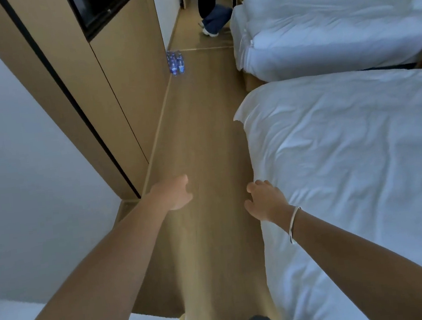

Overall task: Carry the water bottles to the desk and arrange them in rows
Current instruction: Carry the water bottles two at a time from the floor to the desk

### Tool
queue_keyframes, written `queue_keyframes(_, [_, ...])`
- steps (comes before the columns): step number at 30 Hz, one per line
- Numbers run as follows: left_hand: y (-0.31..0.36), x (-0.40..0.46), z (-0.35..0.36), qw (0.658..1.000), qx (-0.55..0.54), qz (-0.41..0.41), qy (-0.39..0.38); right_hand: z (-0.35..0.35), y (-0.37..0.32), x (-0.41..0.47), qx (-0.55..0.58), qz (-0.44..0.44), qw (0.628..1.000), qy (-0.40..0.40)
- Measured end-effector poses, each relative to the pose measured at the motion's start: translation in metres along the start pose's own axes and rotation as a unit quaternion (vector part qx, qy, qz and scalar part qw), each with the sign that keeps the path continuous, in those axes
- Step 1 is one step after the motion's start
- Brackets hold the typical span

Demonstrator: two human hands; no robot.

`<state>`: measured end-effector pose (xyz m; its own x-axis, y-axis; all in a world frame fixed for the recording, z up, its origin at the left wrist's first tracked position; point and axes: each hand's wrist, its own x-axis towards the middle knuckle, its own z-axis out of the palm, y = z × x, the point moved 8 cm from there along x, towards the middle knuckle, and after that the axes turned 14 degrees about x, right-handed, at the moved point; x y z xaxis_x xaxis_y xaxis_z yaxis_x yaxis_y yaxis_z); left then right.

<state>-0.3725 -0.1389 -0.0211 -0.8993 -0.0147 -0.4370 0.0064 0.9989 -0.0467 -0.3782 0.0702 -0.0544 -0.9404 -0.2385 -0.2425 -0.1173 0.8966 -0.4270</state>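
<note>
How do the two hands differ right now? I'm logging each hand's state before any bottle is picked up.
The right hand has a silver bangle at its wrist; the left hand has a bare wrist. The right hand hangs beside the near bed's white duvet; the left hand is over bare wood floor, nearer the wooden wall panel. Both have loosely curled fingers and hold nothing.

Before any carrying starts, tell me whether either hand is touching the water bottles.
Apart. The head view shows the water bottles standing on the floor far down the aisle by the wooden wall, while the left hand and right hand hang empty, fingers loosely curled.
</note>
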Motion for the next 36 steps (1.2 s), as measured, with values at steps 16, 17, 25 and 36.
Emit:
queue_keyframes(16, [-0.026, 0.255, -0.09, 0.999, -0.031, -0.016, 0.004, -0.066, 0.026, 0.27, 0.037, 0.003, 0.999, -0.037])
queue_keyframes(17, [-0.025, 0.271, -0.1, 0.999, -0.036, -0.016, 0.005, -0.073, 0.029, 0.289, 0.037, 0.002, 0.998, -0.044])
queue_keyframes(25, [-0.037, 0.375, -0.165, 0.996, -0.079, -0.038, 0.036, -0.113, 0.041, 0.412, 0.065, 0.006, 0.996, -0.057])
queue_keyframes(36, [-0.063, 0.544, -0.237, 0.99, -0.111, -0.025, 0.079, -0.151, 0.03, 0.576, 0.114, -0.004, 0.993, -0.013])
